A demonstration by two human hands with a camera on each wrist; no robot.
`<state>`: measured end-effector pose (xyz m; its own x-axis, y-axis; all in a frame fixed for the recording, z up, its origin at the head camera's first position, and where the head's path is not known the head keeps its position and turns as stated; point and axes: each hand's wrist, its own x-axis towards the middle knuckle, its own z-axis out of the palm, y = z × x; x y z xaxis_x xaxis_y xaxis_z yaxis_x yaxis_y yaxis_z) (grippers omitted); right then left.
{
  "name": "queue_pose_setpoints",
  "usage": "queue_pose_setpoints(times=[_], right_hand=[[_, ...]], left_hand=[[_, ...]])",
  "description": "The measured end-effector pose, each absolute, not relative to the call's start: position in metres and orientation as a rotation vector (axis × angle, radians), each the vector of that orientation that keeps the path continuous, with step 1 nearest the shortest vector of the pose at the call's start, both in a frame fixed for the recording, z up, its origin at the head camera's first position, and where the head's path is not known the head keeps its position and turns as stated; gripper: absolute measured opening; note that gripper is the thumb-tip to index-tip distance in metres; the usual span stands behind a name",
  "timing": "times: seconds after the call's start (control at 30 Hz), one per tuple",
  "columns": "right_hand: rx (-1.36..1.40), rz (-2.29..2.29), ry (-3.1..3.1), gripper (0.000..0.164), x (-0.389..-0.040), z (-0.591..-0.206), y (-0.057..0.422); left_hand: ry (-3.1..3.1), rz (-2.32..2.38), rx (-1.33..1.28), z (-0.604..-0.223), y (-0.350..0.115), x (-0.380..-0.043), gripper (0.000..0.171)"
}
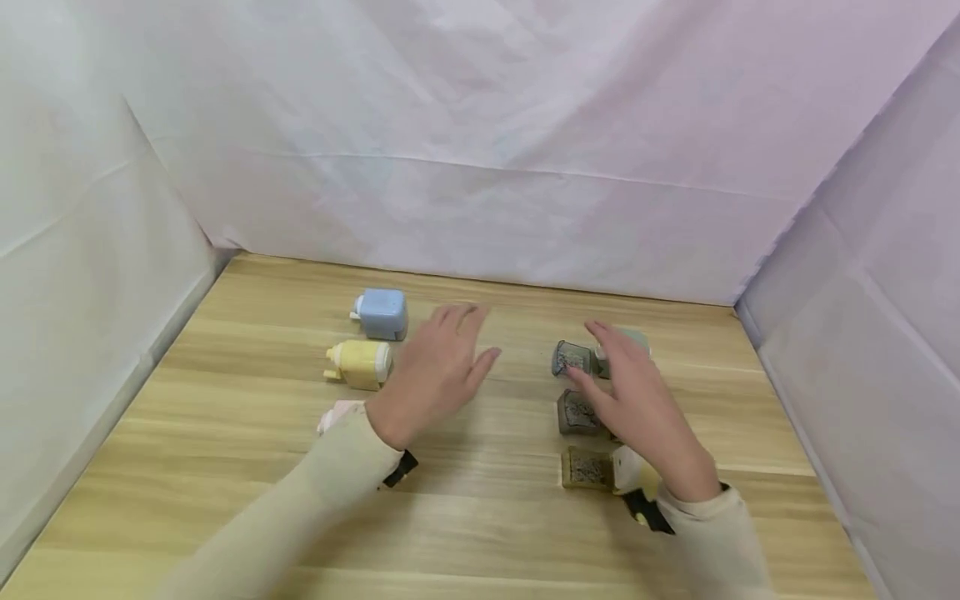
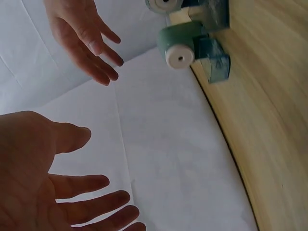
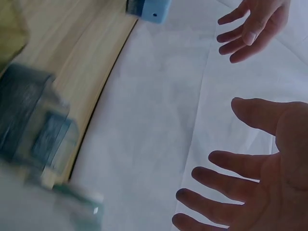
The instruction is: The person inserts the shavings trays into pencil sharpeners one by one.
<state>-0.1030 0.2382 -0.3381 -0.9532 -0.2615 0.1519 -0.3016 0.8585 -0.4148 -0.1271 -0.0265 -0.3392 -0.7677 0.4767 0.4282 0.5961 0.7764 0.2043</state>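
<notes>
Both hands hover over the table with fingers spread and nothing held. My left hand (image 1: 435,371) is right of three small sharpener-like gadgets with white knobs: a blue one (image 1: 384,313), a yellow one (image 1: 360,363) and a partly hidden pink one (image 1: 341,412). On the other side, my right hand (image 1: 637,400) overlaps a green sharpener (image 1: 636,340) and a cream-yellow one (image 1: 628,468) in the head view. Beside these stand see-through bins with dark contents: a grey one (image 1: 572,358), another grey one (image 1: 578,412) and an amber one (image 1: 587,468). The left wrist view shows the green sharpener's white holed face (image 2: 180,57).
The wood-grain table (image 1: 480,533) ends at a white cloth backdrop (image 1: 480,217) behind. Cloth walls rise at the left (image 1: 82,275) and right (image 1: 885,317). A black strap (image 1: 648,510) shows at the right wrist.
</notes>
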Motion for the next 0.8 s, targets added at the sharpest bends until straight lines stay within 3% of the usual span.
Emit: queue_pose_setpoints(times=[0.37, 0.57, 0.8], right_hand=[[0.362, 0.527, -2.972, 0.056, -0.063, -0.334, 0.295], [0.406, 0.429, -2.987, 0.046, -0.048, -0.333, 0.307], [0.418, 0.385, -3.063, 0.049, -0.040, -0.331, 0.314]], left_hand=[[-2.621, -0.574, -1.158, -0.367, 0.018, -0.108, 0.047], [-2.729, -0.544, -1.270, -0.385, 0.038, -0.091, 0.060], [-2.819, -0.516, -1.378, -0.402, 0.061, -0.074, 0.072]])
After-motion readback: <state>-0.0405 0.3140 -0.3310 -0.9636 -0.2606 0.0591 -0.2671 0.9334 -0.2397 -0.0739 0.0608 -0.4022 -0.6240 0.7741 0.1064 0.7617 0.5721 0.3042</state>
